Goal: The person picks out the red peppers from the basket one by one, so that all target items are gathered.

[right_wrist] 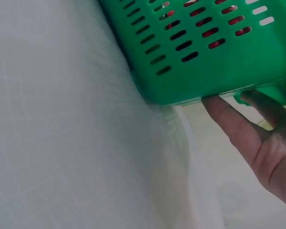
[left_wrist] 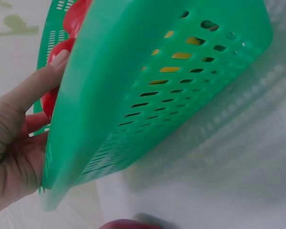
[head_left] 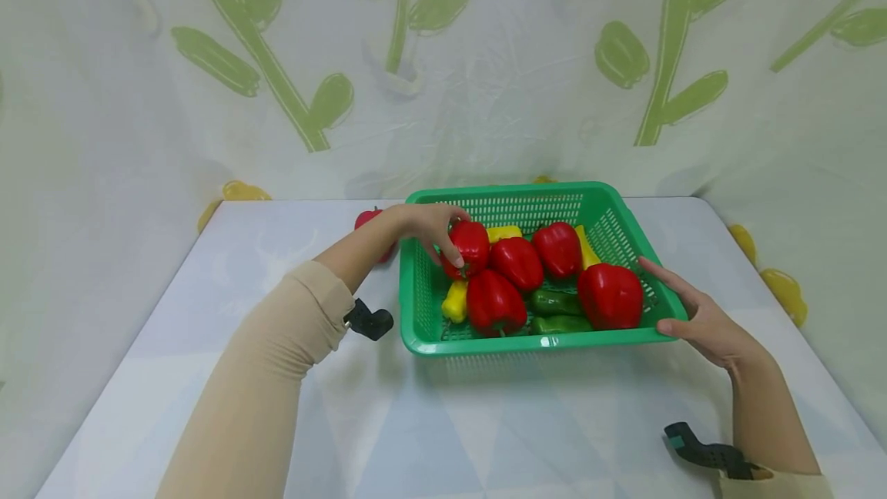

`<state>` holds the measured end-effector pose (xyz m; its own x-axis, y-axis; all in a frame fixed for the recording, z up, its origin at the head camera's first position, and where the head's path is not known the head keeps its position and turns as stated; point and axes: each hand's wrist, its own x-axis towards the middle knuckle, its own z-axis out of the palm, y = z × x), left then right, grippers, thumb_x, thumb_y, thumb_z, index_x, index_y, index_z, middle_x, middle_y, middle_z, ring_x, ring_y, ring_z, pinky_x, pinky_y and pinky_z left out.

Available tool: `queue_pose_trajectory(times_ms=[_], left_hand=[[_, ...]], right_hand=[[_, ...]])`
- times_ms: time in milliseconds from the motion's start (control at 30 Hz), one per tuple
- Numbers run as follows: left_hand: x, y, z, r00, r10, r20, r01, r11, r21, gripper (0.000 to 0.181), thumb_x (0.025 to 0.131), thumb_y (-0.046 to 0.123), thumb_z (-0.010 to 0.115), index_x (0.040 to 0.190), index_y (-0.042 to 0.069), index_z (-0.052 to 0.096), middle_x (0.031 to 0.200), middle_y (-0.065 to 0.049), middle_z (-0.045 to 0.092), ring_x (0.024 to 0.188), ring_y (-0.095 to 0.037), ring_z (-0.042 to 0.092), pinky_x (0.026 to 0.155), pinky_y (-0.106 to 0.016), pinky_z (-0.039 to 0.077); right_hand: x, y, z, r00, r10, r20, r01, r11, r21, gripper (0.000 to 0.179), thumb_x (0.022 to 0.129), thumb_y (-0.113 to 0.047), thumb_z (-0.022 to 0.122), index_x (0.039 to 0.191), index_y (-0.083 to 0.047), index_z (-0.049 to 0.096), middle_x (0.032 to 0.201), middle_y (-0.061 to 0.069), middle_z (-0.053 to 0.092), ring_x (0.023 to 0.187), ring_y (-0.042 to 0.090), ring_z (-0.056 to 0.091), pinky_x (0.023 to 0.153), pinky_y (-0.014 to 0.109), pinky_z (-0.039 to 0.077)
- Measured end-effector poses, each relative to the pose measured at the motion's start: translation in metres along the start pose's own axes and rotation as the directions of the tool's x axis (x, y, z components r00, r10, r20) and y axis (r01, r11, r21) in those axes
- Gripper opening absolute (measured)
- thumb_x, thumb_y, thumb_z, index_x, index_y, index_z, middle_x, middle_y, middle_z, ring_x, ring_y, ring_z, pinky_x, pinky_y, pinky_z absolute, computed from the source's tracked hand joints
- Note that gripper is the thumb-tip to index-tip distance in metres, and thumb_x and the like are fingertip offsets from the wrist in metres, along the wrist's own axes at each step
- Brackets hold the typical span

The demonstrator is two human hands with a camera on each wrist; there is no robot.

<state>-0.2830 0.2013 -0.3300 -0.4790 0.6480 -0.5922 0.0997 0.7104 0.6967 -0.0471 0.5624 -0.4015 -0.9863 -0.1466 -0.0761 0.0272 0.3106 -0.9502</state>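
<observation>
A glossy red bell pepper (head_left: 471, 245) sits inside the left end of a green plastic basket (head_left: 513, 346). My left hand (head_left: 431, 226) is closed around it, thumb on one flank, fingers over the far side. I judge it light and fairly stiff, its smooth skin likely slippery; the broad body looks the best place to hold, with thumb and fingers opposed.

Around it in the basket are four more red bell peppers, a small yellow pepper (head_left: 453, 301) near the left front, other yellow pieces toward the back and right, and two long green vegetables (head_left: 557, 303) along the front.

At the basket's right front corner, my right hand (head_left: 708, 323) has its fingers spread and fairly straight, touching the rim. Outside the basket's left back corner, another red item (head_left: 367, 216) lies on the white desk (head_left: 554, 437), partly hidden by my arm. Behind the basket hangs pale cloth (head_left: 499, 83) printed with green stems.
</observation>
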Motion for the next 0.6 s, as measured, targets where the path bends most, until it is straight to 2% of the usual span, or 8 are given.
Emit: queue_pose_trajectory(times_ms=[300, 467, 600], left_hand=[[-0.008, 0.002, -0.004, 0.999, 0.039, -0.037, -0.038, 0.999, 0.028, 0.089, 0.072, 0.010, 0.081, 0.145, 0.014, 0.029, 0.140, -0.010, 0.037, 0.123, -0.029, 0.044, 0.080, -0.039, 0.056], [-0.017, 0.003, -0.012, 0.997, 0.047, -0.056, -0.044, 0.998, 0.050, 0.089, 0.072, 0.010, 0.081, 0.144, 0.015, 0.029, 0.142, -0.009, 0.035, 0.124, -0.029, 0.043, 0.079, -0.037, 0.056], [-0.026, 0.002, -0.019, 0.996, 0.067, -0.067, -0.059, 0.992, 0.109, 0.090, 0.071, 0.013, 0.082, 0.144, 0.016, 0.030, 0.141, -0.009, 0.036, 0.124, -0.028, 0.041, 0.080, -0.036, 0.056]], right_hand=[[-0.002, -0.001, -0.002, 0.999, -0.035, 0.024, 0.034, 0.999, 0.008, 0.077, 0.087, -0.012, 0.059, 0.152, -0.025, 0.020, 0.144, -0.017, 0.022, 0.122, 0.007, 0.023, 0.081, 0.022, 0.052], [-0.001, -0.003, -0.002, 0.999, -0.042, 0.033, 0.042, 0.999, 0.014, 0.077, 0.087, -0.013, 0.060, 0.152, -0.022, 0.020, 0.146, -0.013, 0.021, 0.123, 0.008, 0.023, 0.081, 0.023, 0.053], [0.001, -0.004, -0.001, 0.998, -0.044, 0.040, 0.043, 0.999, 0.012, 0.077, 0.087, -0.014, 0.061, 0.152, -0.019, 0.020, 0.146, -0.012, 0.021, 0.123, 0.008, 0.022, 0.081, 0.023, 0.053]])
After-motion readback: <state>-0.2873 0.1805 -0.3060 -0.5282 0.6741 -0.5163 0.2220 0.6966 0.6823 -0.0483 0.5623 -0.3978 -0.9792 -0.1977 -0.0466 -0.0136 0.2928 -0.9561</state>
